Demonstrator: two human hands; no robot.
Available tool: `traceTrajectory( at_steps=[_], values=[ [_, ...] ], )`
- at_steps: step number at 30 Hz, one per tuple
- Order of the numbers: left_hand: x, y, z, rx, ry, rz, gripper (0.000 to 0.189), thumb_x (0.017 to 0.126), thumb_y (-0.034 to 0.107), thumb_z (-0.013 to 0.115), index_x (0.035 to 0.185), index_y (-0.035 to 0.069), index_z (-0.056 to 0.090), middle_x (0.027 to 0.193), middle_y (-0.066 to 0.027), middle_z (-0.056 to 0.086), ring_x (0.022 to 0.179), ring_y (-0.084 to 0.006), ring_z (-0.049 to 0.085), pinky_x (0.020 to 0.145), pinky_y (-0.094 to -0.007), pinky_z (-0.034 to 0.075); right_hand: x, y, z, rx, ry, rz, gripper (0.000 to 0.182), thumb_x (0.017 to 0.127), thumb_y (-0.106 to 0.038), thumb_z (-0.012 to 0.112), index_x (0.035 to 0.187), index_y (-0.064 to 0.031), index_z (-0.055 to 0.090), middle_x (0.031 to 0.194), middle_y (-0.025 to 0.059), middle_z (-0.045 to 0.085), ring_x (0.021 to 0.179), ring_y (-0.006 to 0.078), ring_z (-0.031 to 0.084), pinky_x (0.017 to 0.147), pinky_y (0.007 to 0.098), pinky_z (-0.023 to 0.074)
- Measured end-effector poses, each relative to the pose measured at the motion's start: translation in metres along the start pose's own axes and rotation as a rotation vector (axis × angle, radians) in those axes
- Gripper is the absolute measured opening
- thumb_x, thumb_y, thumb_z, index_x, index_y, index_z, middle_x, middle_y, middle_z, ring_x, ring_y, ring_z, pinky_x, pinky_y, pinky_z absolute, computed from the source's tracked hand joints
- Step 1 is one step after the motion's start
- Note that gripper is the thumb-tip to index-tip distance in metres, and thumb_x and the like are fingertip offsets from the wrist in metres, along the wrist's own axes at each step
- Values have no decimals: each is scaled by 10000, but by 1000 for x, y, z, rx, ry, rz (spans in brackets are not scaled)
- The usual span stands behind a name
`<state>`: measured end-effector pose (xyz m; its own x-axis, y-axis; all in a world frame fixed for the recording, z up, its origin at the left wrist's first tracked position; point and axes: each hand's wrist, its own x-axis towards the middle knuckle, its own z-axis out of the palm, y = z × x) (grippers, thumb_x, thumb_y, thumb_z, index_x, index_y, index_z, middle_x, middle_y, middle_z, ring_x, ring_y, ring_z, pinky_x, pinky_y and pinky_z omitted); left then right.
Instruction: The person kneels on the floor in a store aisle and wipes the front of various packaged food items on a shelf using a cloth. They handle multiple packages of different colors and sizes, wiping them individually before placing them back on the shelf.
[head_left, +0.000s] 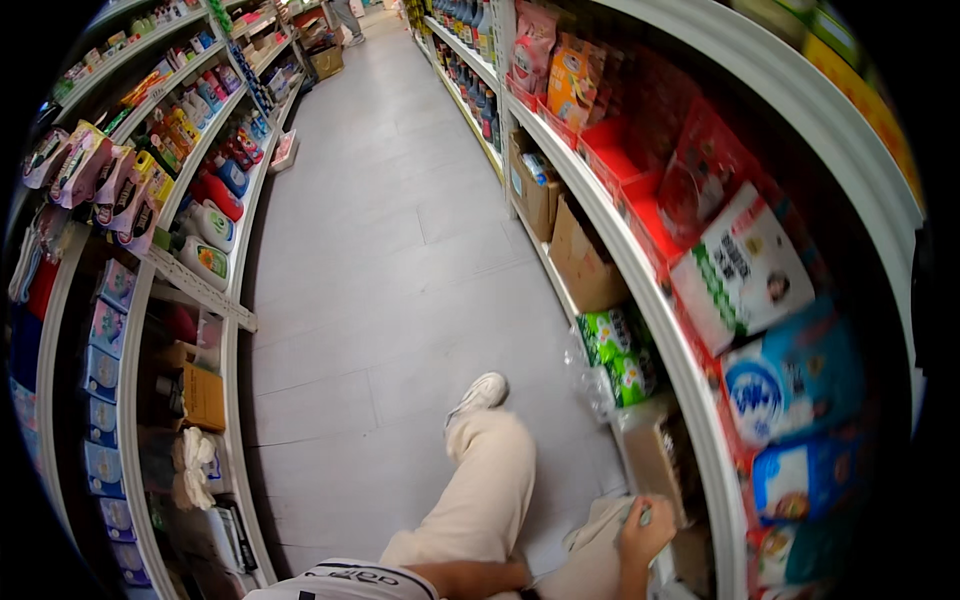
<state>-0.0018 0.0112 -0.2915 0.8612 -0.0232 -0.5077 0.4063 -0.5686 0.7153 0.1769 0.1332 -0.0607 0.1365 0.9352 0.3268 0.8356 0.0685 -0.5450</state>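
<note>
My right hand (646, 525) is at the lower right, its fingers curled around a small greenish thing (645, 515), too small to name. It is beside my right leg in beige trousers and close to the lower right shelf. My left forearm (480, 579) crosses the bottom edge of the view below a white printed shirt sleeve (352, 579); the left hand's fingers do not show clearly. My left leg (487, 480) is stretched forward with a white shoe (484, 391) on the grey floor.
Shelving lines both sides of the aisle. Detergent bottles (205, 259) and blue tissue packs (103, 418) are left. At right are bagged goods (742, 262), cardboard boxes (585, 259), green packs (630, 375) and dark bottles (480, 97). A person (347, 19) stands far ahead.
</note>
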Motion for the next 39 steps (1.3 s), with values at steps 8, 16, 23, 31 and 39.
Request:
traceTrajectory(
  at_steps=[8,16,23,31,39],
  values=[
    [-25,-39,-61,41,-57,-40,437,883,496,679,1133,153,779,1148,-122,755,1072,-331,711,922,-475,557,47,32,43,-24,-112,113,87,864,-88,701,883,-3,692,822,167,648,739,392,651,664,476,514],
    [-44,-82,-74,213,-92,-135,497,887,586,668,1122,163,781,1162,-128,754,1094,-331,702,944,-475,546,64,21,62,-67,44,207,126,909,-112,671,903,13,661,891,200,654,852,440,646,759,508,499],
    [-91,-32,-143,144,-154,-101,369,769,326,815,1075,120,792,1063,-140,774,995,-326,734,865,-444,582,39,4,78,-93,125,93,95,899,-121,696,928,-30,698,925,162,697,870,407,668,766,479,521],
    [-206,6,-199,199,733,93,407,825,139,804,1198,34,680,1322,-191,616,1302,-380,544,1108,-456,456,6,-34,28,209,336,256,146,902,-164,728,904,-18,730,886,158,735,830,336,709,787,383,535],
    [-262,31,-233,223,1157,124,521,852,106,807,1331,29,615,1523,-178,490,1437,-399,437,1197,-471,373,11,-73,-91,265,537,356,209,885,-152,760,999,22,747,953,145,765,897,260,720,856,348,534]
  ],
)
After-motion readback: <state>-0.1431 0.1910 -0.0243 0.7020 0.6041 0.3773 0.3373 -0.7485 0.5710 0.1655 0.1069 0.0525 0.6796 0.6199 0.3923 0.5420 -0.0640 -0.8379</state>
